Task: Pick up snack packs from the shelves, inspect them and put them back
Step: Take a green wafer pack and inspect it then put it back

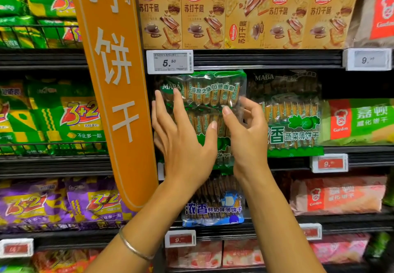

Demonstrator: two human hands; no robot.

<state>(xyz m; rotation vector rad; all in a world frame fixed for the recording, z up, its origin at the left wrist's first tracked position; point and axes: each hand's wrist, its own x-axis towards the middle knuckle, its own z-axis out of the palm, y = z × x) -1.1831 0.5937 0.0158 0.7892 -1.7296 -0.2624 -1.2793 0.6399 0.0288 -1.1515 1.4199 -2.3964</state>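
1. While both hands are up at the black metal shelf rail (266, 59), the green clear-plastic pack of vegetable thin biscuits (210, 93) stands upright at the shelf front, behind the fingers.
2. Just right of the right fingertips stands a second matching green biscuit pack (294, 119); keep it undisturbed, I judge.
3. Left hand (183, 145): fingers straight and spread, lying flat on the pack's left face, gripping nothing.
4. Right hand (247, 132): thumb and curled fingers pinch the pack's right edge. Best to steady the pack squarely with both hands so it doesn't topple.
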